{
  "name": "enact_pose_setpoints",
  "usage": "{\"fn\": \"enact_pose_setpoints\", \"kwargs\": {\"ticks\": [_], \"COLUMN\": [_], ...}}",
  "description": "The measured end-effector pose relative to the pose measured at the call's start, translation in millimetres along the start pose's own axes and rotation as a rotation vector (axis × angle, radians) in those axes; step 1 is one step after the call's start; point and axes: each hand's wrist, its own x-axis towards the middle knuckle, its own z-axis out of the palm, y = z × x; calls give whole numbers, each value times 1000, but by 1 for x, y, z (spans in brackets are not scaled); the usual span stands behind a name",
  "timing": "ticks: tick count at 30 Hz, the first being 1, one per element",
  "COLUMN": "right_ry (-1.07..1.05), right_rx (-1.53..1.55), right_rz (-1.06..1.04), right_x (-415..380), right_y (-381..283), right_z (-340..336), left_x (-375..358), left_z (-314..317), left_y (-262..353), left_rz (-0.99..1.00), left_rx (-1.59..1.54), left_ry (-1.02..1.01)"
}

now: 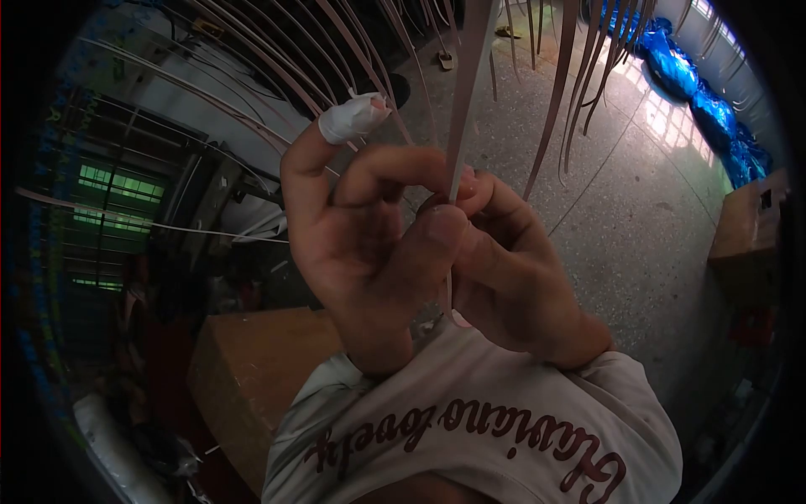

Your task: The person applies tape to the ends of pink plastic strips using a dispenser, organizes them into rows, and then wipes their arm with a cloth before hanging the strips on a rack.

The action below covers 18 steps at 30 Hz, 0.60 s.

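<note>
Directly in front of my chest, my two hands meet around a long pale flat strip (471, 101) that hangs down from above. The thumb and a bent finger of my left hand (378, 223) pinch it. White tape wraps the raised index finger of that hand. My right hand (520, 269) closes on the same strip from the other side, its fingertips touching those of the left. Below the fingers, the strip's lower end shows as a small loop. The exact grip point is partly hidden by the fingers.
More narrow strips (564, 84) hang around the hands. A cardboard box (252, 353) stands at lower left, another box (747, 223) at right. Shiny blue wrapped material (672, 67) lies along the wall at upper right. A white roll (122, 449) is at bottom left.
</note>
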Motion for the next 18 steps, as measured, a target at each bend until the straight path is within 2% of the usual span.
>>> {"fn": "enact_pose_setpoints", "kwargs": {"ticks": [8, 10, 12, 15, 17, 18], "right_ry": [-51, -53, -14, -79, -79, -106], "right_rx": [38, 15, 27, 12, 11, 27], "right_rz": [63, 72, 108, 67, 125, 107], "right_x": [1, 2, 1, 5, 9, 10], "right_y": [0, 3, 1, 1, -3, -3], "right_z": [-5, -11, -8, -16, -17, -18], "left_x": [0, -2, -5, -3, -1, -2], "left_z": [-5, -1, 8, -4, -7, -8], "left_y": [4, 3, 7, 2, -8, -9], "left_rz": [21, -6, -70, -102, -48, -94], "left_rx": [36, 61, 3, -190, 5, 6], "left_ry": [-13, 54, 112, -5, 10, 18]}}
